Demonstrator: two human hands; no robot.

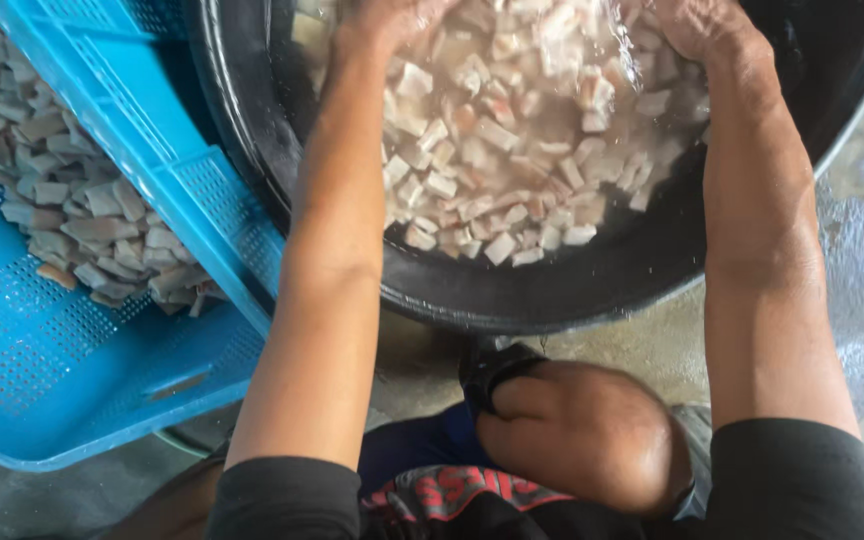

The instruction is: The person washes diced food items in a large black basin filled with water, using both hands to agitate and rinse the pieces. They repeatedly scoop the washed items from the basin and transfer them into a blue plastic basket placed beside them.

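Pale meat chunks (pixel 512 150) soak in water inside the black tub (pixel 552 290). I've both hands down among them, my left hand (pixel 382 25) and my right hand (pixel 697 30); fingers submerged, grip unclear. Left of the tub, the blue crate (pixel 72 360) holds more pieces (pixel 82 210).

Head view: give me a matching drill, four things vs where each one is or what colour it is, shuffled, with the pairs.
Things:
1. black tub
2. blue crate
3. left hand
4. right hand

Places or colours:
A. perforated plastic, left of the tub, holding a pile of cut pieces
B. in the water at the tub's upper left
C. in the water at the tub's upper right
D. dark round basin with pale cut pieces in water

Pairs: 1-D, 2-A, 3-B, 4-C
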